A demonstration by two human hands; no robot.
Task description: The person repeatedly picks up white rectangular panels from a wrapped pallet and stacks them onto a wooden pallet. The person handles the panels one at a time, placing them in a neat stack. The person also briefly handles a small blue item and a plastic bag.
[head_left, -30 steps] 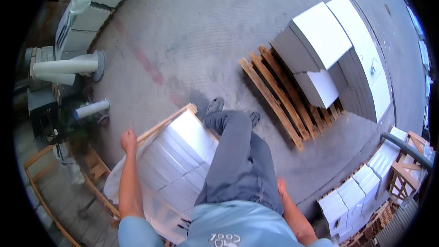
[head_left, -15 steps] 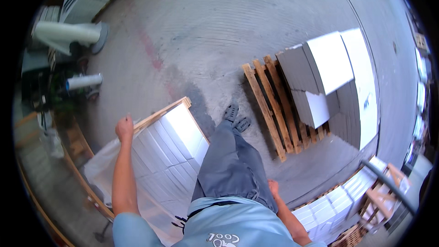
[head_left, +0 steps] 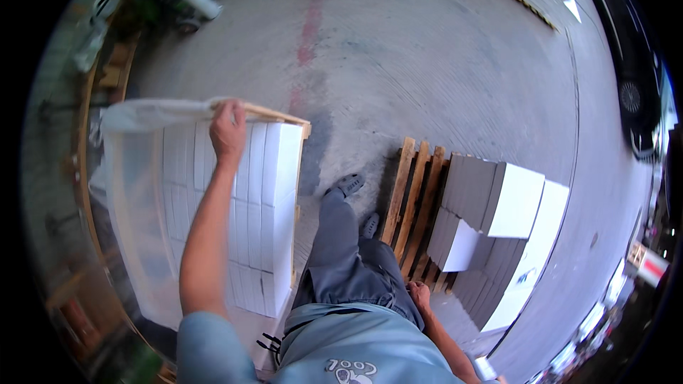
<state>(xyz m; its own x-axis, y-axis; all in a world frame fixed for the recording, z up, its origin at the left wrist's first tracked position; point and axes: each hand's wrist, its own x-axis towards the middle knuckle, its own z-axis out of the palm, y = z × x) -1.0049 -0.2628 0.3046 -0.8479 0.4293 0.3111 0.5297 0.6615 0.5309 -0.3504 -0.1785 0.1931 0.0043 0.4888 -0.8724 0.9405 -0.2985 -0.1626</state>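
A right hand (head_left: 420, 294) hangs beside grey trousers (head_left: 341, 263), fingers curled, any hold impossible to tell. A translucent plastic sheet (head_left: 135, 242) drapes the left side of a white rectangular-slab stack (head_left: 265, 227); a left hand (head_left: 228, 128) grips it, fingers closed, near the pale wooden base's (head_left: 279, 115) far edge. Beyond: a black car (head_left: 612, 28).

Glare on right-side white stack (head_left: 517, 203); left edge dim, blurred, bent.

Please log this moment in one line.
Left hand: grips translucent plastic sheet; nearby: stacked white rectangular panels; right hand: beside grey trousers
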